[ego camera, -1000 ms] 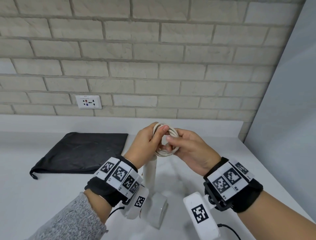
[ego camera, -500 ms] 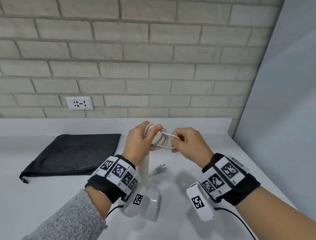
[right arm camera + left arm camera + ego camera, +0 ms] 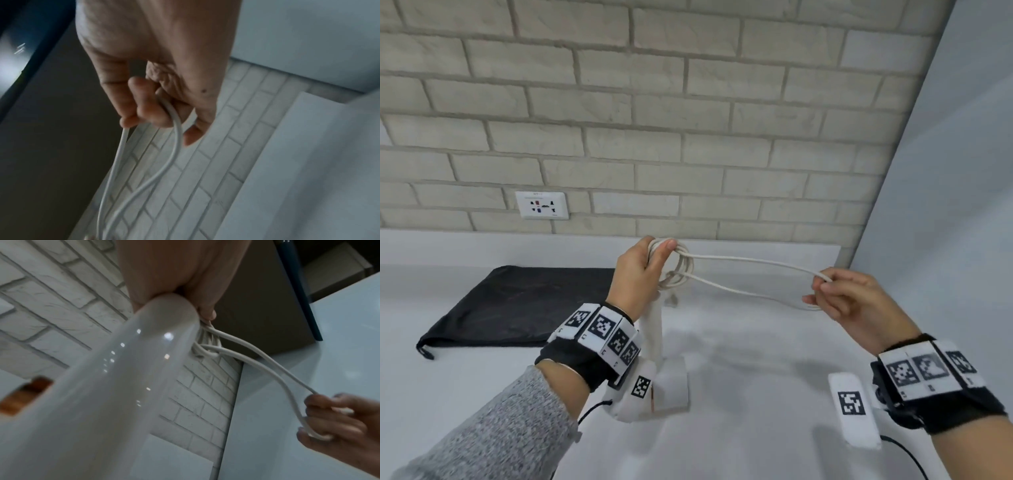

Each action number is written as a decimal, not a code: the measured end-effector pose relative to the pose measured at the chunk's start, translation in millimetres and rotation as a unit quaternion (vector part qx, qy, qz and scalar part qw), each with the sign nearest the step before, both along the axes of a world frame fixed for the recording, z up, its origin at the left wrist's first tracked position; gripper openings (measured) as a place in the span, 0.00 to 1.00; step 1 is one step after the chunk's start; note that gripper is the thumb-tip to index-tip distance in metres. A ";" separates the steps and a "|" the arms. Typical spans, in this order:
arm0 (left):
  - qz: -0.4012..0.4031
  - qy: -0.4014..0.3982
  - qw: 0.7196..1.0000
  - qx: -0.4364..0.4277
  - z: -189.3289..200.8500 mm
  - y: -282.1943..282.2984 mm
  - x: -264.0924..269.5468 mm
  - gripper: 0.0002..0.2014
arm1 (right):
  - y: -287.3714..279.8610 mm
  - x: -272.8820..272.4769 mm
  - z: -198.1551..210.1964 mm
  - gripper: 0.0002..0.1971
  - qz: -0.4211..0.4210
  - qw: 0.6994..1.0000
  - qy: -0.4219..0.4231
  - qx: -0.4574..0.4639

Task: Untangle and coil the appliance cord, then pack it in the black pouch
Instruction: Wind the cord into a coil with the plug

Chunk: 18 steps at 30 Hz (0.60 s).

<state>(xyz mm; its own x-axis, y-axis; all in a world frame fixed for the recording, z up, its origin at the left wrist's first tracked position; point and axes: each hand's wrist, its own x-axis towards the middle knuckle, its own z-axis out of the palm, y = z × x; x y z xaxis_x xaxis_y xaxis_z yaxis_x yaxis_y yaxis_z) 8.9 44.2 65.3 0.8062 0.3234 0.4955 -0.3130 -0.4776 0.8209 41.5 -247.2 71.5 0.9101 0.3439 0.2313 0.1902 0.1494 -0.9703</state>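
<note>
My left hand (image 3: 650, 263) grips a bundle of white cord coils (image 3: 681, 270) above the white counter, thumb pressed on top. From the coils a long doubled loop of the cord (image 3: 750, 262) runs right to my right hand (image 3: 825, 287), which pinches the loop's bend between thumb and curled fingers (image 3: 148, 112). A white glossy appliance handle (image 3: 127, 369) hangs from the left hand; its body (image 3: 671, 380) shows below the left wrist. The plug (image 3: 671, 298) dangles under the coils. The black pouch (image 3: 517, 305) lies flat on the counter to the left.
A brick wall with a white socket (image 3: 541, 205) stands behind the counter. A grey panel (image 3: 945, 205) closes off the right side. Bare white counter (image 3: 756, 359) lies between and in front of my hands.
My right hand has pulled a loop of cord out of the bundle and moved far to the right. The left hand has kept hold of the coils.
</note>
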 end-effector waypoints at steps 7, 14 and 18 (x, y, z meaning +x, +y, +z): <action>0.000 -0.002 1.000 0.028 -3.3 -6.5 1.4 0.15 | -17.5 11.8 -28.8 0.27 -0.143 0.953 -0.145 -0.226; 0.017 0.018 0.999 0.034 -9.3 -1.0 10.8 0.15 | -10.1 11.1 -35.0 0.15 -0.220 0.894 -0.260 -0.292; 0.060 0.033 0.996 0.050 -7.1 -1.0 9.6 0.17 | -7.2 7.7 -36.7 0.14 -0.236 0.881 -0.292 -0.288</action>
